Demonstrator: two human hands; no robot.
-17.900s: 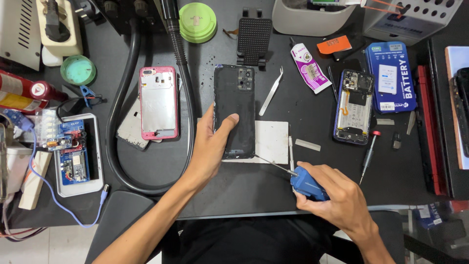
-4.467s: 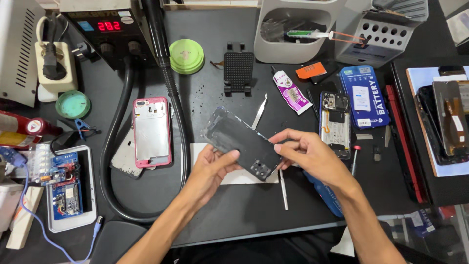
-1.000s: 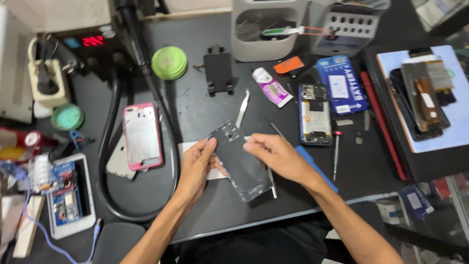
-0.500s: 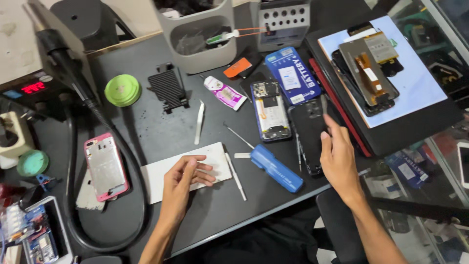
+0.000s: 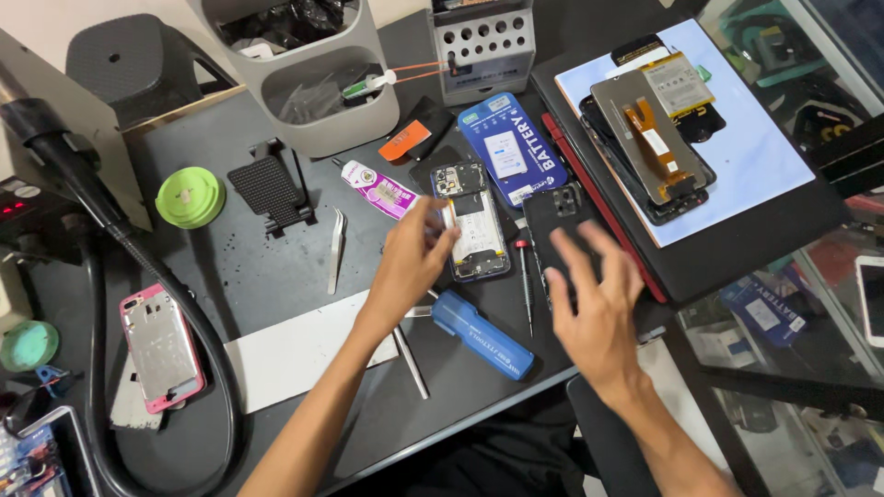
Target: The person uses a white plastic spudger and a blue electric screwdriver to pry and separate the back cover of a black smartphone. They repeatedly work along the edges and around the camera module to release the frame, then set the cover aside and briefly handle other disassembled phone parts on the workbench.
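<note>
My left hand (image 5: 410,262) reaches across the black bench, its fingertips touching the left edge of an opened phone (image 5: 471,223) whose inner parts show. My right hand (image 5: 594,299) hovers with fingers spread just above a black phone back cover (image 5: 557,221) that lies to the right of the opened phone. Neither hand holds anything. A blue electric screwdriver (image 5: 482,333) lies between my two forearms, and a small red-tipped screwdriver (image 5: 525,285) lies beside the opened phone.
A white sheet (image 5: 285,354), tweezers (image 5: 337,250), a pink phone frame (image 5: 161,345), a black hose (image 5: 175,304), a green disc (image 5: 190,197), a blue battery pack (image 5: 509,147), a grey bin (image 5: 318,83) and a pale blue mat (image 5: 746,138) with phone parts surround the hands.
The black back cover, held in both hands a second ago, now lies beside the opened phone. My left hand left the white sheet and reached to the opened phone; my right hand lifted.
</note>
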